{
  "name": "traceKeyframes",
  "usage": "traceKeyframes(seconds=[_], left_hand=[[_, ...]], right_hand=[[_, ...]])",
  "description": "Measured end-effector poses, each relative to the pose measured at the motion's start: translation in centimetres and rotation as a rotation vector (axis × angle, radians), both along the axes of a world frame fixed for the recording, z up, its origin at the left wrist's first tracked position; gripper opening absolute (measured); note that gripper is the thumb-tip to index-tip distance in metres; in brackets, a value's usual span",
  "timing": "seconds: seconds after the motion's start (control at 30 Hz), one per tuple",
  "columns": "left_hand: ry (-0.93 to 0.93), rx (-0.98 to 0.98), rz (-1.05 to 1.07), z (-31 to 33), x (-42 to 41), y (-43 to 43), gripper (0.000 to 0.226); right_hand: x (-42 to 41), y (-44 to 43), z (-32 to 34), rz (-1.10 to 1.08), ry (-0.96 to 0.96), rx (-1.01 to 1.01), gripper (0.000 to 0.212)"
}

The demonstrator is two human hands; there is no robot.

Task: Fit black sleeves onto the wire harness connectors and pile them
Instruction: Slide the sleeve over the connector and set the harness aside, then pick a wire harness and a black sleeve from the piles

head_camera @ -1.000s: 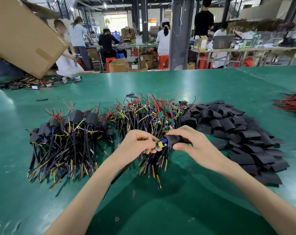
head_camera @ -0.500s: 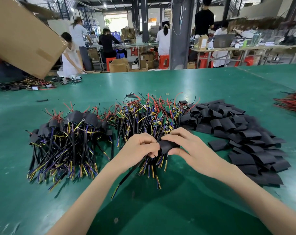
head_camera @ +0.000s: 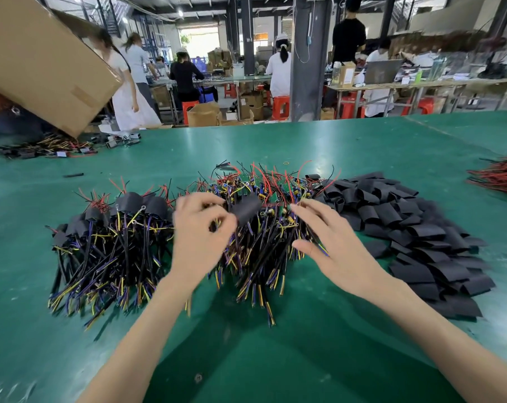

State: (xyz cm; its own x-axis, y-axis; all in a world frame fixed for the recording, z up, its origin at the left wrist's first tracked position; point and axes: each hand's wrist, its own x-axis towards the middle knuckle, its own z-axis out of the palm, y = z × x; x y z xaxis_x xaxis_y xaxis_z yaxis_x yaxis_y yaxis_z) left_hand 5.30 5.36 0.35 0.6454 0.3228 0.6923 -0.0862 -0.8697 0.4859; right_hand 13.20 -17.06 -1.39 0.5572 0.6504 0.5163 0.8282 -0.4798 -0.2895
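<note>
My left hand (head_camera: pixel 201 231) pinches the wires of one harness whose connector end wears a black sleeve (head_camera: pixel 246 209); the sleeved end sticks out to the right of my fingers, over the middle heap. My right hand (head_camera: pixel 330 245) hovers just right of it with fingers spread and holds nothing. Under both hands lies the heap of unsleeved harnesses (head_camera: pixel 264 228) with small circuit boards and red, yellow and blue wires. To the left is the pile of sleeved harnesses (head_camera: pixel 110 242). On the right spreads a pile of loose flat black sleeves (head_camera: pixel 412 237).
The green table (head_camera: pixel 275 359) runs far back. A tilted cardboard box (head_camera: pixel 40 56) hangs over more harnesses (head_camera: pixel 51 146) at the far left. Red wires (head_camera: pixel 499 178) lie at the right edge. People work at benches behind.
The sleeve has gone fully over the connector. My right hand let go and opened, moving right. My left hand carries the sleeved harness up and away from me.
</note>
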Motion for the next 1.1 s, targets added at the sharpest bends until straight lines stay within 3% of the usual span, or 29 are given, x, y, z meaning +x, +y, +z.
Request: traceKeyframes(seconds=[0.07, 0.17, 0.27, 0.33, 0.47, 0.53, 0.63, 0.77, 0.9, 1.1], left_hand=[[-0.08, 0.094, 0.308, 0.1, -0.1, 2.6, 0.014], [0.034, 0.105, 0.667, -1.0, -0.5, 6.4, 0.023], [0.22, 0.041, 0.827, -2.0, -0.9, 8.5, 0.038], [0.243, 0.04, 0.861, -2.2, -1.0, 8.7, 0.046], [0.184, 0.101, 0.854, -1.8, -0.7, 7.5, 0.047], [0.124, 0.133, 0.804, -1.3, -0.5, 6.5, 0.046], [0.016, 0.191, 0.556, -0.9, 0.5, 3.9, 0.033], [0.156, 0.143, 0.249, -1.3, 3.6, 0.7, 0.02], [0.218, 0.166, 0.207, -1.0, 7.7, 1.3, 0.022], [0.418, 0.114, 0.248, -0.2, 12.1, 2.1, 0.033]], right_hand=[[0.7, -0.4, -0.2, -0.143, -0.012, 0.002, 0.052], [1.6, -1.0, -0.4, -0.377, -0.026, -0.079, 0.045], [2.2, -1.8, -0.1, -0.603, -0.007, -0.207, 0.039], [2.5, -2.6, 0.4, -0.686, 0.062, -0.338, 0.04], [2.9, -3.6, 0.4, -0.573, 0.343, -0.693, 0.052], [2.8, -3.5, 0.1, -0.538, 0.305, -0.756, 0.052], [3.0, -3.4, -0.2, -0.478, 0.256, -0.715, 0.049], [3.3, -3.6, 0.1, -0.438, 0.343, -0.727, 0.057], [3.2, -3.9, 0.0, -0.401, 0.361, -0.768, 0.067], [3.1, -2.9, -0.8, -0.355, 0.203, -0.693, 0.043]])
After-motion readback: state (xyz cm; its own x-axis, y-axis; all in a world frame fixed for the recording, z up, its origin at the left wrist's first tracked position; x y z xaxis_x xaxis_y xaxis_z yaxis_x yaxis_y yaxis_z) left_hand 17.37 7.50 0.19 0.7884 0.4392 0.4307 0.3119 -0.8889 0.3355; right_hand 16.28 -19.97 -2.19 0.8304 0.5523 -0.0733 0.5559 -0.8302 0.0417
